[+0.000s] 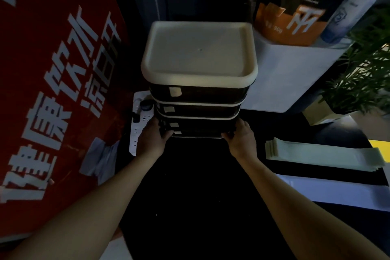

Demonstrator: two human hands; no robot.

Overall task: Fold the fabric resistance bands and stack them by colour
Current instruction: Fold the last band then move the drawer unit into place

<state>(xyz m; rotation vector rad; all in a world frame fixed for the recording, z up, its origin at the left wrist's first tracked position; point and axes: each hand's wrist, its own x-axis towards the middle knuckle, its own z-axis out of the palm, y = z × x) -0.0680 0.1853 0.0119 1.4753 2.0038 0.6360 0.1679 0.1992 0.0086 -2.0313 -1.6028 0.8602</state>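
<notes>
A stack of dark boxes [198,110] with pale rims stands in front of me, topped by a cream lid [199,53]. My left hand [153,135] grips the lowest box at its left corner, fingers curled round the edge. My right hand [240,134] grips the same box at its right corner. A pile of pale green fabric bands [322,155] lies flat on the dark surface to the right, apart from both hands.
A red banner [54,99] with white characters leans at the left. A white power strip [140,122] lies behind my left hand. A white pedestal [295,74] carries an orange-and-black powder bag [295,2] and a bottle [354,8]. A green plant [363,74] stands far right.
</notes>
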